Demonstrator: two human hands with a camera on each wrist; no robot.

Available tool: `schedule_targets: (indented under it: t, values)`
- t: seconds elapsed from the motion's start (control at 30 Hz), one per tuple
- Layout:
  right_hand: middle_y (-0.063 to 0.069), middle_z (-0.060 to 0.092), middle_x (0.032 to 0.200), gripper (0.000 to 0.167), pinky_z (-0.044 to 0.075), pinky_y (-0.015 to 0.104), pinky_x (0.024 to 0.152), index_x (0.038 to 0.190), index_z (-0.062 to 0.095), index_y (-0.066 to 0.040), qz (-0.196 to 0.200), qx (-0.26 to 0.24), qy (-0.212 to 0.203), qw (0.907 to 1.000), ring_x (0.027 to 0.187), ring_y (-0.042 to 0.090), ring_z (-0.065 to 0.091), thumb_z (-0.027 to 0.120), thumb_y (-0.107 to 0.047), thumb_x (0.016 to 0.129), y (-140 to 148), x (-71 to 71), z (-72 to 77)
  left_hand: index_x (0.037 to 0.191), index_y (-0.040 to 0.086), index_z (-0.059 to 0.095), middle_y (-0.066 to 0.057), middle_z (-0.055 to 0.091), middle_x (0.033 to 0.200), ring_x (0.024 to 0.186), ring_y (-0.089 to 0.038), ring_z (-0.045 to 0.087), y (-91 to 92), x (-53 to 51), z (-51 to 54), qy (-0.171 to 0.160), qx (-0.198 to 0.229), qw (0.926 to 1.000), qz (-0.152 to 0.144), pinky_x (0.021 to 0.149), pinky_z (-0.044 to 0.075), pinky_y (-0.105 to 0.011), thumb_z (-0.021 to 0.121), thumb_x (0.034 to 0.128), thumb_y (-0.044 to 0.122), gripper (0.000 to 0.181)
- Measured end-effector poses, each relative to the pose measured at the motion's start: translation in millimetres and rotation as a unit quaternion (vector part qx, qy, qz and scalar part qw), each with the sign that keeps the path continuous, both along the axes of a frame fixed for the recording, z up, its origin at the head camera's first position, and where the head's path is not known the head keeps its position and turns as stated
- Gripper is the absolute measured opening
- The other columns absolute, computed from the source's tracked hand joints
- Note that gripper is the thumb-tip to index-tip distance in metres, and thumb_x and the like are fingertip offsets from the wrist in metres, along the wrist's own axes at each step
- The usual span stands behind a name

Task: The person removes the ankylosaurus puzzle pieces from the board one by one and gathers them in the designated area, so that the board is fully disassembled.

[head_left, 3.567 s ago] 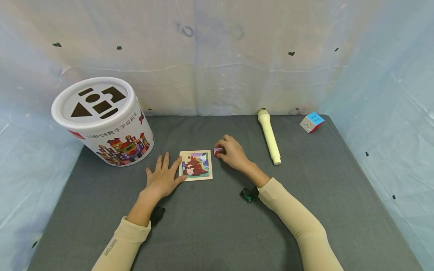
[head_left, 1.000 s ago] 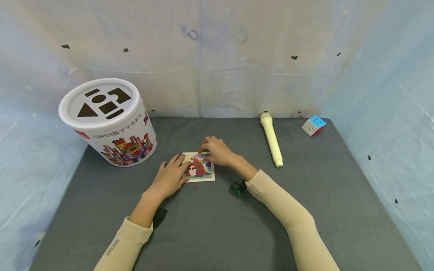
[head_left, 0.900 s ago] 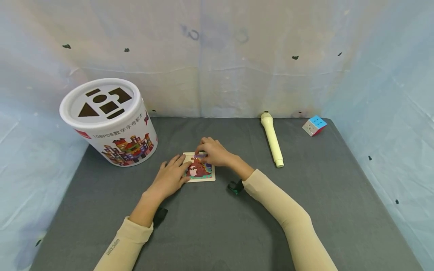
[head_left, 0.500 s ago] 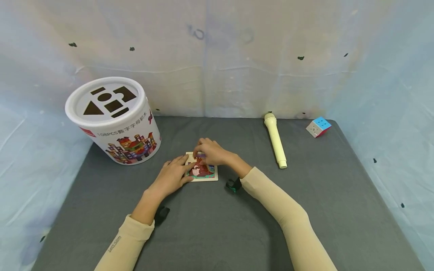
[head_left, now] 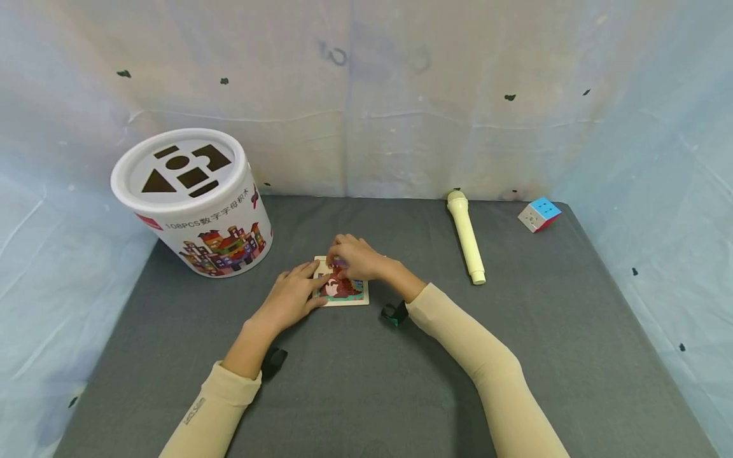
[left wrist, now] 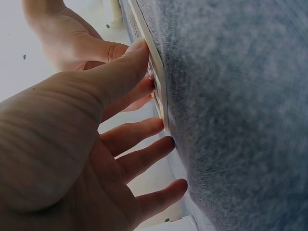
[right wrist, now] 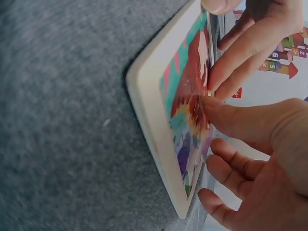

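A small square jigsaw puzzle (head_left: 345, 303) in a pale wooden frame lies on the dark cloth, its picture a red-brown spiky dinosaur. My left hand (head_left: 288, 299) holds it steady, fingers spread along the left side; in the left wrist view the thumb (left wrist: 137, 52) rests on the frame. Over the upper left of the picture, my right hand (head_left: 359, 257) pinches a purplish puzzle piece (head_left: 340, 262), mostly covered by its fingers. In the right wrist view, the thumb (right wrist: 216, 109) and curled fingers meet at the puzzle's surface. Whether the piece lies flush cannot be told.
A big white block tub (head_left: 195, 210) with shaped holes in its lid stands at the back left. A pale yellow toy microphone (head_left: 466, 238) lies right of the puzzle. Near the back right corner sits a puzzle cube (head_left: 539, 214). Pale sheeting walls the table.
My right hand has brought the puzzle piece left from the cloth onto the puzzle, then shifted slightly further left. Its fingers barely move over the last half second. My left hand stays on the frame.
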State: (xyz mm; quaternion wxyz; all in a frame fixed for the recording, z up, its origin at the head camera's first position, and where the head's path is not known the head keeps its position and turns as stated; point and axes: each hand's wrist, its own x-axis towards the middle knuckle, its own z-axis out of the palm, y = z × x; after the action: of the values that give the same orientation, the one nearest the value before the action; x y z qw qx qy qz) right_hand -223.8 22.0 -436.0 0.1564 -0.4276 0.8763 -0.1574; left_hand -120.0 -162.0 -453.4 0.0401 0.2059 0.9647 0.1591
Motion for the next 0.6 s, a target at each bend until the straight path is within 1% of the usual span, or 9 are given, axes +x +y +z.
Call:
schedule_targets:
  t: [0.13,0.23,0.37,0.5,0.6]
  values:
    - [0.003,0.056,0.112,0.023,0.033,0.034,0.079,0.11,0.07,-0.015,0.0,-0.01,-0.006,0.9999,0.095,0.019,0.046,0.078,-0.018,0.089,1.3,-0.1,-1.0,0.138,0.01,0.062,-0.024,0.039,0.153,0.138,-0.043,0.039,-0.4,0.0,0.0,0.007,0.001,1.0,-0.003,0.1,0.037,-0.069,0.073,0.0913,0.033,0.053]
    - [0.003,0.057,0.11,0.025,0.032,0.035,0.079,0.113,0.069,-0.015,0.0,-0.017,-0.016,0.9997,0.092,0.018,0.046,0.077,-0.017,0.089,2.3,-0.1,-1.2,0.138,0.01,0.062,-0.024,0.04,0.153,0.138,-0.043,0.04,-0.6,0.4,0.2,0.01,0.002,0.9999,-0.005,0.1,0.037,-0.069,0.073,0.0911,0.033,0.053]
    - [0.004,0.059,0.113,0.029,0.035,0.039,0.084,0.118,0.067,-0.012,-0.003,-0.028,-0.023,0.9993,0.096,0.019,0.05,0.076,-0.014,0.09,3.5,0.1,-0.5,0.139,0.011,0.061,-0.025,0.039,0.153,0.138,-0.043,0.04,-0.5,0.3,0.0,0.009,0.002,1.0,-0.004,0.1,0.037,-0.069,0.073,0.0912,0.033,0.054]
    - [0.007,0.062,0.115,0.03,0.039,0.043,0.088,0.122,0.066,-0.008,-0.007,-0.048,-0.027,0.9985,0.101,0.021,0.055,0.071,-0.004,0.092,4.7,-0.6,0.0,0.139,0.011,0.061,-0.024,0.038,0.154,0.139,-0.043,0.039,-0.3,0.0,-0.2,0.007,0.002,1.0,-0.001,0.102,0.036,-0.068,0.073,0.091,0.033,0.055]
    - [0.009,0.063,0.11,0.025,0.042,0.041,0.086,0.118,0.067,-0.005,-0.005,-0.065,-0.028,0.9975,0.098,0.023,0.057,0.067,0.001,0.093,5.7,-2.1,-0.9,0.139,0.011,0.061,-0.023,0.039,0.154,0.139,-0.042,0.039,-0.1,0.0,-0.5,0.007,0.002,1.0,0.0,0.102,0.035,-0.068,0.074,0.0908,0.033,0.055]
